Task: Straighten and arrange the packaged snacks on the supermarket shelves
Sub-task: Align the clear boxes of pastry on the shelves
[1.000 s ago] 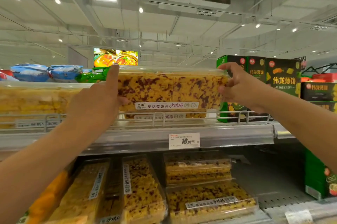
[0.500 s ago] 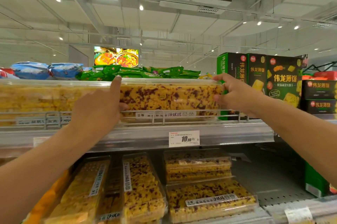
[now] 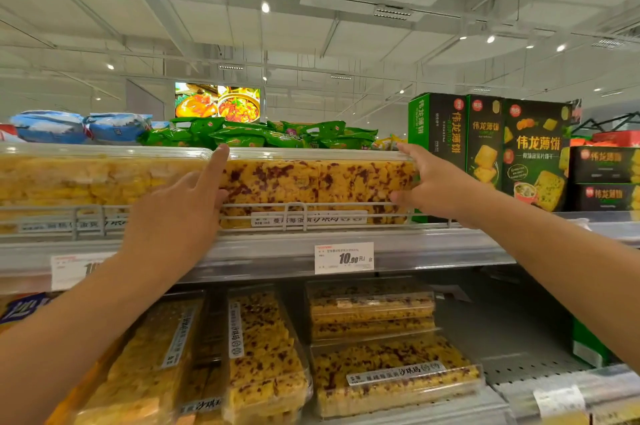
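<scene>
Fingers (image 3: 217,165) of left hand (image 3: 180,213) straight and together, index tip on the top left corner of the cranberry sachima box (image 3: 317,187). Fingers (image 3: 410,152) of right hand (image 3: 433,182) straight, slightly spread, pressed flat against that box's right end. Box lying lengthwise on the upper shelf (image 3: 277,250), behind the wire rail (image 3: 298,208). Just left of the box, touching it, a plain yellow sachima box (image 3: 100,179). Right of it, green Weilong cracker cartons (image 3: 485,147). Below it, a price tag (image 3: 344,257). Behind it, green snack bags (image 3: 263,134).
</scene>
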`<act>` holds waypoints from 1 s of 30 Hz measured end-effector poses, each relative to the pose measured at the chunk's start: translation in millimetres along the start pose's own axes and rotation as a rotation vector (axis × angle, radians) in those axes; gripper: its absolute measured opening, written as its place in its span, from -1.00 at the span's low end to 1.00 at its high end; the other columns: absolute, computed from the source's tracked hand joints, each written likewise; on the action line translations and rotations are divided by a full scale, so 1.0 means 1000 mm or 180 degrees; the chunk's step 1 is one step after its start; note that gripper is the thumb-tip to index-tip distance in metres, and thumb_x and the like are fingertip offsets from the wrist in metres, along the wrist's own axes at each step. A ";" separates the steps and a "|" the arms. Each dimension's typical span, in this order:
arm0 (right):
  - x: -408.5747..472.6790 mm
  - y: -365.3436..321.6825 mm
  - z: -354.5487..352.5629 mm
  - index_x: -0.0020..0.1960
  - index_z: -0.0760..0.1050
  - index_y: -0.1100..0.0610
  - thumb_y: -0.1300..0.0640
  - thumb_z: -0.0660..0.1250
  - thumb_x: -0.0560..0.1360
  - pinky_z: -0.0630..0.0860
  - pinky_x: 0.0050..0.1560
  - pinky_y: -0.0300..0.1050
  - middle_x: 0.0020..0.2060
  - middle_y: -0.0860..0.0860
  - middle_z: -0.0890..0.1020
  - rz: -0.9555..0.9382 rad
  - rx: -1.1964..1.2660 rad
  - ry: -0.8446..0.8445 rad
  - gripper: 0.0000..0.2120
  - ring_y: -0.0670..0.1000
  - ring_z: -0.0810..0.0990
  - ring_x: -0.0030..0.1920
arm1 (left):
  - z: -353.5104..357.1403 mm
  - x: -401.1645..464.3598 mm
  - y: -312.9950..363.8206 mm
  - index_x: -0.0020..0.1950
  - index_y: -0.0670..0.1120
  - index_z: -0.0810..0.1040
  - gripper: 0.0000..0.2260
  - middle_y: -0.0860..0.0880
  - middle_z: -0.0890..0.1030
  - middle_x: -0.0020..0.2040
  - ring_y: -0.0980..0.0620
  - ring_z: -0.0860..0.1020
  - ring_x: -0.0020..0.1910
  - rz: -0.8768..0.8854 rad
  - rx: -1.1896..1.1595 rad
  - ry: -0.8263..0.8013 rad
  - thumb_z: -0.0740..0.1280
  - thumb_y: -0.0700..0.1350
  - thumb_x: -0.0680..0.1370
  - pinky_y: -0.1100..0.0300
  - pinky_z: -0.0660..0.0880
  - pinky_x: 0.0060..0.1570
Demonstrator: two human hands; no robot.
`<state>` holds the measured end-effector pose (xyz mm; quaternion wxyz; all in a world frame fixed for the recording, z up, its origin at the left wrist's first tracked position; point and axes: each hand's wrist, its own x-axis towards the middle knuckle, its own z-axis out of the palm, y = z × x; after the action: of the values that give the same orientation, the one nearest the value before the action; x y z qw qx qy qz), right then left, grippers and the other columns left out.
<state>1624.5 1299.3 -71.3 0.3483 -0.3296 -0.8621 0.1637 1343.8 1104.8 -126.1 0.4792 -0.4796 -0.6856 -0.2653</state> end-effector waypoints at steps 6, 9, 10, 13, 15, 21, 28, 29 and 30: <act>-0.003 0.004 0.001 0.50 0.06 -0.16 0.06 0.54 0.36 0.59 0.09 0.03 0.13 -0.04 0.54 -0.0120 0.0152 0.0109 -0.11 0.01 0.58 0.08 | 0.002 -0.004 -0.001 0.54 0.01 0.00 -0.41 -0.08 0.57 -0.15 -0.05 0.44 -0.32 -0.0015 -0.0269 0.0077 0.13 0.10 0.56 0.15 0.34 -0.41; -0.013 0.002 0.004 0.51 0.03 -0.12 0.04 0.54 0.36 0.55 0.08 -0.07 0.21 -0.03 0.51 -0.0247 -0.0061 0.0205 -0.08 0.02 0.54 0.17 | 0.000 -0.007 0.002 0.48 -0.01 0.11 -0.44 -0.15 0.60 -0.02 -0.18 0.57 -0.14 -0.0149 -0.0533 0.0035 0.26 0.04 0.56 -0.02 0.50 -0.23; -0.018 0.002 0.006 0.52 0.02 -0.09 0.05 0.53 0.36 0.53 0.08 -0.09 0.26 -0.02 0.48 -0.0322 -0.0128 0.0315 -0.08 0.02 0.51 0.21 | -0.001 -0.010 0.002 0.45 -0.05 0.17 -0.47 -0.17 0.59 0.00 -0.21 0.57 -0.10 -0.0182 -0.0658 0.0082 0.30 0.01 0.55 -0.06 0.51 -0.18; -0.041 0.005 0.022 0.51 0.05 -0.03 0.10 0.47 0.41 0.41 0.32 0.00 0.41 -0.01 0.34 -0.0664 -0.0275 0.0898 -0.17 0.00 0.34 0.38 | 0.000 -0.029 0.008 0.36 -0.17 0.31 -0.59 -0.24 0.52 0.08 -0.26 0.50 0.03 -0.0034 -0.0570 0.0455 0.29 -0.04 0.58 -0.15 0.46 -0.02; -0.063 0.007 0.042 0.49 0.10 0.00 0.13 0.39 0.46 0.21 0.44 0.00 0.48 -0.02 0.20 -0.1113 -0.0573 0.1096 -0.29 0.00 0.17 0.48 | 0.004 -0.047 0.014 0.36 -0.18 0.35 -0.57 -0.24 0.45 0.23 -0.27 0.43 0.18 0.0204 -0.0438 0.0456 0.22 0.00 0.56 -0.19 0.36 0.14; -0.083 0.005 0.106 0.54 0.12 0.05 0.08 0.24 0.56 -0.08 0.50 -0.05 0.56 0.03 0.05 -0.1705 -0.1291 0.0714 -0.41 0.01 -0.09 0.56 | 0.025 -0.076 0.029 0.49 -0.13 0.33 -0.51 -0.22 0.17 0.55 -0.22 0.10 0.53 0.0626 -0.0060 0.0003 0.12 0.04 0.59 -0.16 0.07 0.43; -0.073 0.012 0.143 0.55 0.11 0.13 0.02 0.30 0.49 -0.14 0.52 0.16 0.56 0.14 -0.02 -0.1573 -0.1601 0.0882 -0.29 0.13 -0.14 0.56 | 0.036 -0.081 0.030 0.54 -0.07 0.22 -0.52 -0.17 0.11 0.57 -0.18 0.04 0.55 0.0518 0.0027 -0.0222 0.03 0.05 0.65 -0.14 -0.04 0.50; -0.074 0.012 0.148 0.55 0.10 0.14 0.03 0.31 0.48 -0.14 0.52 0.18 0.56 0.15 -0.02 -0.1567 -0.1558 0.0931 -0.28 0.14 -0.15 0.56 | 0.035 -0.082 0.031 0.55 -0.08 0.21 -0.52 -0.17 0.10 0.57 -0.18 0.03 0.56 0.0502 -0.0018 -0.0204 0.03 0.04 0.65 -0.15 -0.05 0.50; -0.078 0.012 0.153 0.54 0.12 0.15 0.05 0.31 0.48 -0.13 0.52 0.20 0.56 0.16 -0.01 -0.1590 -0.1411 0.0976 -0.30 0.14 -0.14 0.56 | 0.035 -0.087 0.032 0.55 -0.09 0.21 -0.53 -0.18 0.11 0.57 -0.17 0.03 0.56 0.0490 -0.0110 -0.0163 0.05 0.02 0.65 -0.16 -0.06 0.50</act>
<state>1563.5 1247.2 -223.8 0.4228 -0.1971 -0.8684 -0.1684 1366.3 1111.3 -222.1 0.4721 -0.5457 -0.6540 -0.2271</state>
